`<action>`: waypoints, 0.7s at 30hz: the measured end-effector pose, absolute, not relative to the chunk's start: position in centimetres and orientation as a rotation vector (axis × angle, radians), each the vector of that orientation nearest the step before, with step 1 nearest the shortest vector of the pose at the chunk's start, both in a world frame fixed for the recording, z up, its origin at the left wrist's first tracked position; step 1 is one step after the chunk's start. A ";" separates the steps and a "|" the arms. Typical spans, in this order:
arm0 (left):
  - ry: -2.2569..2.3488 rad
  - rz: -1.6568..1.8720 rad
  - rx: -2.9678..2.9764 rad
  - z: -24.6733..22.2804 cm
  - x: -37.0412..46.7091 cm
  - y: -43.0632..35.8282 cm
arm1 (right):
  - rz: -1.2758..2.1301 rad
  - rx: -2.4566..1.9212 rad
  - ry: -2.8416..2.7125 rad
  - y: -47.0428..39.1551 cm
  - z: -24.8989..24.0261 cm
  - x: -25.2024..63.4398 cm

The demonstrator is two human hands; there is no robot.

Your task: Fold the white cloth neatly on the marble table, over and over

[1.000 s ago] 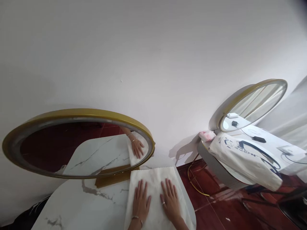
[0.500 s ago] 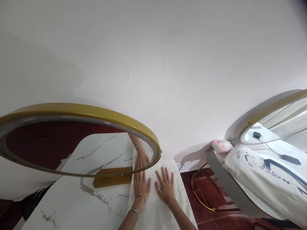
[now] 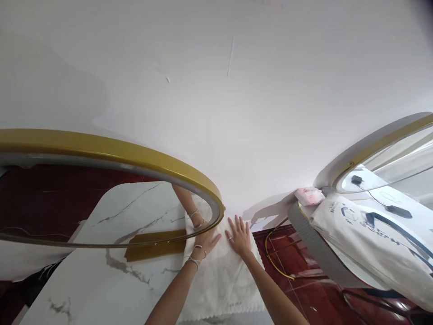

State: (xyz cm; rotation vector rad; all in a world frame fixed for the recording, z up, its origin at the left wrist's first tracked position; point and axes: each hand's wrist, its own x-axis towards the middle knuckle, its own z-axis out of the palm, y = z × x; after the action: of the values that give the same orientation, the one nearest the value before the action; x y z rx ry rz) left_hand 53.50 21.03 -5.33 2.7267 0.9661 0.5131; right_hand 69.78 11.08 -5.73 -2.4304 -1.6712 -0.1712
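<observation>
A white cloth (image 3: 223, 284) with a scalloped edge lies spread over the right part of a marble-patterned table (image 3: 84, 280). My left hand (image 3: 204, 241) presses on the cloth's far left area, close under the rim of a gold-framed round mirror (image 3: 189, 170); bracelets circle its wrist. Flat on the far right part of the cloth, near its edge, rests my right hand (image 3: 239, 237), fingers spread and a ring on one finger. Neither hand grips anything. Soft wrinkles run through the cloth nearer me.
A brown strip (image 3: 155, 246) crosses the table below the mirror. To the right, another table carries a pink-and-white tissue pack (image 3: 309, 196), a printed white cloth bag (image 3: 365, 243) and a black adapter (image 3: 399, 211). A second round mirror (image 3: 352, 164) leans there. Dark red floor (image 3: 287, 253) lies between the tables.
Both hands have slid forward over the cloth toward the wall, my right hand also slightly to the right. The cloth's scalloped near edge has come into view. The camera view has shifted a little.
</observation>
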 end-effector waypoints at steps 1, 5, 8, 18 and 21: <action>0.968 0.499 2.749 -5.3 53.3 20.4 | -0.187 -2.422 -1.676 10.5 -5.6 69.5; 0.995 0.514 2.895 -5.0 50.6 16.1 | -0.259 -2.287 -1.797 4.9 -5.2 67.0; 0.999 0.542 2.972 -5.2 47.7 11.9 | -0.293 -2.197 -1.892 -1.8 -5.3 64.2; 1.013 0.484 2.902 -5.1 50.8 14.8 | -0.231 -2.264 -1.879 -2.0 -4.8 66.0; 1.047 0.416 2.803 -4.1 53.6 17.2 | -0.193 -2.286 -1.867 1.5 -4.5 68.5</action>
State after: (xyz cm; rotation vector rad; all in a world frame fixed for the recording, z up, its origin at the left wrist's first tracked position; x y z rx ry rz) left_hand 53.63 17.24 -4.13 2.8026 1.0474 0.4161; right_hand 68.49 1.48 -4.51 -2.2860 -1.8674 -0.1934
